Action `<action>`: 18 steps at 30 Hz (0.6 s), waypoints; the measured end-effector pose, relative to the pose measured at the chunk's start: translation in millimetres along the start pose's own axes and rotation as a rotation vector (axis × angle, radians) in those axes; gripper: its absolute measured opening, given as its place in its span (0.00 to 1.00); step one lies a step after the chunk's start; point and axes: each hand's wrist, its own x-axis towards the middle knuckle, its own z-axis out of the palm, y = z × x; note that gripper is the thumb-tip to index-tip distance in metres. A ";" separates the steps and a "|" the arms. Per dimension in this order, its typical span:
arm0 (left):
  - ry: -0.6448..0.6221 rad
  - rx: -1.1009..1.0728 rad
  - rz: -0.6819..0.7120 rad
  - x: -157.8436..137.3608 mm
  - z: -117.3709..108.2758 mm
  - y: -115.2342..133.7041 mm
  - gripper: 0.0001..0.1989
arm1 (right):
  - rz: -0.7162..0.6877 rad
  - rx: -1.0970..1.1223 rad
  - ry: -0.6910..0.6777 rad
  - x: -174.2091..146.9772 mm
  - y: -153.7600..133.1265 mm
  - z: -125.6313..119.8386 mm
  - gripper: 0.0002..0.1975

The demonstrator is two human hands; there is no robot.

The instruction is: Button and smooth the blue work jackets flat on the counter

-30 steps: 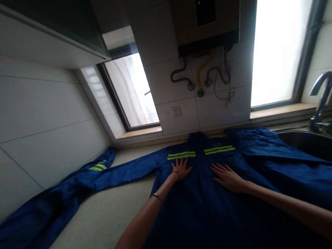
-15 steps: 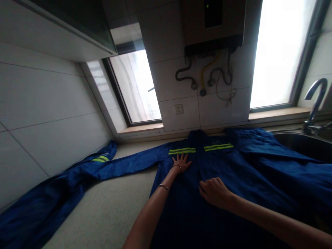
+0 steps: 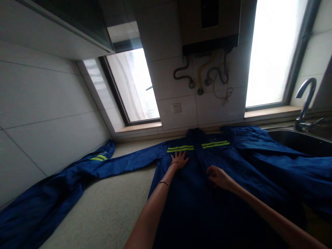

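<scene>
A dark blue work jacket with yellow-green striped bands across the chest lies spread on the counter, its collar toward the wall. My left hand rests flat on the chest just below the left band, fingers spread. To the right of the front placket, my right hand is closed in a pinch on the jacket's cloth, which bunches darkly at the fingertips. One sleeve stretches out to the left. The lower part of the jacket is in deep shadow.
Another blue garment with a striped band lies along the left wall, and more blue clothing is heaped at right. A sink with a faucet sits at far right. The counter is pale and speckled; a water heater hangs above.
My right hand has moved slightly right and up, pulling at the cloth of the jacket front. My left hand stays flat on the chest. The view has shifted slightly.
</scene>
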 end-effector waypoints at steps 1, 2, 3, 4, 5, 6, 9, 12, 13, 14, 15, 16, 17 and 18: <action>-0.001 -0.001 -0.001 -0.2 -0.3 0.2 0.35 | 0.034 0.115 -0.003 0.4 6.1 -0.9 0.13; 0.000 -0.005 0.000 -0.2 -0.5 0.3 0.35 | 0.061 0.209 -0.006 0.7 10.8 -1.8 0.14; 0.001 -0.009 0.000 -0.2 -0.5 0.4 0.35 | 0.077 0.276 -0.011 0.8 14.2 -2.5 0.15; 0.003 -0.014 0.000 -0.2 -0.4 0.4 0.35 | 0.080 0.308 -0.015 0.6 16.2 -2.9 0.15; 0.007 -0.018 0.000 -0.1 -0.1 0.5 0.35 | 0.068 0.307 -0.016 0.3 17.1 -3.0 0.14; 0.012 -0.021 0.000 -0.1 0.4 0.6 0.34 | 0.045 0.279 -0.014 -0.4 17.0 -2.5 0.13; 0.024 -0.019 0.003 -0.7 1.6 1.3 0.34 | -0.063 0.116 0.017 -4.8 12.9 1.0 0.08; 0.015 0.000 -0.001 -2.8 0.9 3.2 0.33 | -0.144 -0.027 0.053 -11.9 6.0 4.3 0.08; 0.018 0.011 -0.001 -3.6 0.1 4.1 0.33 | -0.170 -0.067 0.059 -14.5 3.3 4.7 0.09; 0.033 0.028 0.008 -4.5 -1.0 5.2 0.32 | -0.194 -0.109 0.067 -17.1 0.3 4.8 0.11; 0.062 0.053 0.036 -5.2 -2.1 6.4 0.32 | -0.212 -0.156 0.077 -19.7 -3.2 4.7 0.13; 0.100 0.083 0.084 -5.9 -3.1 7.5 0.31 | -0.221 -0.212 0.090 -22.5 -7.4 4.6 0.16; 0.138 0.114 0.143 -6.4 -3.9 8.5 0.30 | -0.218 -0.276 0.101 -25.7 -12.3 4.7 0.18; 0.167 0.139 0.200 -6.8 -4.2 9.1 0.29 | -0.206 -0.343 0.111 -29.6 -17.9 5.3 0.20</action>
